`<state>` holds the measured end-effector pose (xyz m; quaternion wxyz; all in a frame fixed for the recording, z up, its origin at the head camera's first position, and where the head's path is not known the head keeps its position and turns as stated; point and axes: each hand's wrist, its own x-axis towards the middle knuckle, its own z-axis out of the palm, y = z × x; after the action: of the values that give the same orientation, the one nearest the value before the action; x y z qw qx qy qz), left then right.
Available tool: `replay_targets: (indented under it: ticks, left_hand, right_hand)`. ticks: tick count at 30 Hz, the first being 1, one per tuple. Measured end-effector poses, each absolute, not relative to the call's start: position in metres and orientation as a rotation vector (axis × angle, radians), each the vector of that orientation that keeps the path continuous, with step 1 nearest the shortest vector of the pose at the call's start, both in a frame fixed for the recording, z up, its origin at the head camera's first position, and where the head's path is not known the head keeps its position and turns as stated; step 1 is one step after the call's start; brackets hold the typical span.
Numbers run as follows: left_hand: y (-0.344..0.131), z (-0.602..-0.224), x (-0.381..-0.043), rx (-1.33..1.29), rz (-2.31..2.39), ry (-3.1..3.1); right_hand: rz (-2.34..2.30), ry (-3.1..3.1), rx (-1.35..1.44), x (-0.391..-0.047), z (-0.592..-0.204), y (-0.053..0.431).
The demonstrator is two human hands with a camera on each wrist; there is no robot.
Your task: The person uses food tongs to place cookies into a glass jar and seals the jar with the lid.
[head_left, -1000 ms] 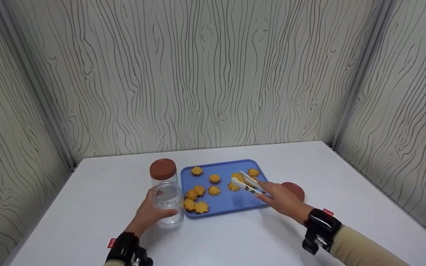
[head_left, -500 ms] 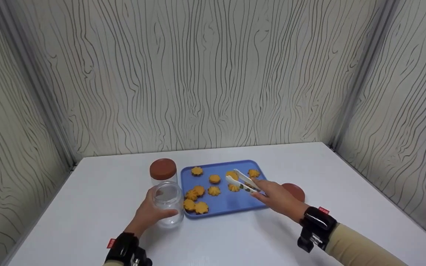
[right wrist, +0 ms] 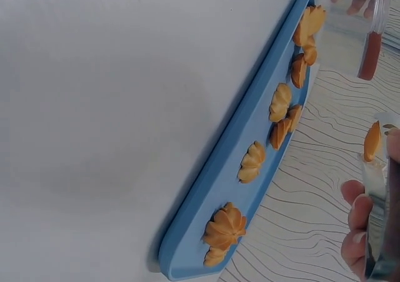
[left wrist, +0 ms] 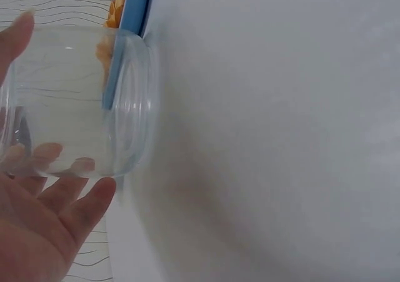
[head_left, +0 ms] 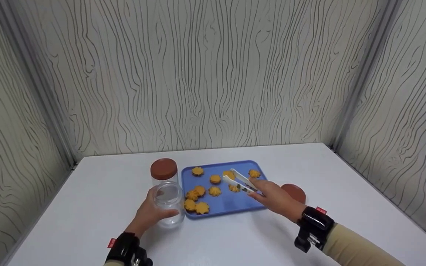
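My left hand (head_left: pixel 149 212) holds a clear jar (head_left: pixel 171 218) around its side, thumb toward me. The jar stands upright with no lid, at the left edge of the blue tray (head_left: pixel 235 209); no cookies show inside. My right hand (head_left: pixel 277 199) grips white tongs (head_left: pixel 243 177) with dark patches. Pinched at their tips is a golden cookie (right wrist: pixel 372 141), held up above the tray in the right wrist view. On the tray lie several scalloped cookies (head_left: pixel 215 191), some clustered at the near left corner.
A second jar with a brown lid (head_left: pixel 164 169) stands behind the clear jar. Right of the tray, partly behind my right hand, lies a loose brown lid (head_left: pixel 294 193). Wood-patterned panels (head_left: pixel 205 81) enclose the white table (head_left: pixel 216 240) at the back and sides.
My right hand has shifted left over the tray, carrying the cookie in the tongs. The left hand and clear jar have stayed in place.
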<state>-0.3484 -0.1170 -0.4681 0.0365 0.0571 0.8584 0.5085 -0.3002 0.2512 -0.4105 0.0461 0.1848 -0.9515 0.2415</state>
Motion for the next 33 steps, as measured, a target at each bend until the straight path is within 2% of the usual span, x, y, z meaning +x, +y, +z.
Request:
replay_targets:
  ticks: [12,33]
  left_hand:
    - [-0.119,-0.469,-0.347,0.229,1.606,2.634]
    - [-0.118,-0.469,-0.348,0.206,1.591,2.636]
  right_hand:
    - [0.693,-2.851,0.715,-0.3,-0.396,0.239]
    - [0.719,-2.869,0.742,-0.299,-0.388,0.218]
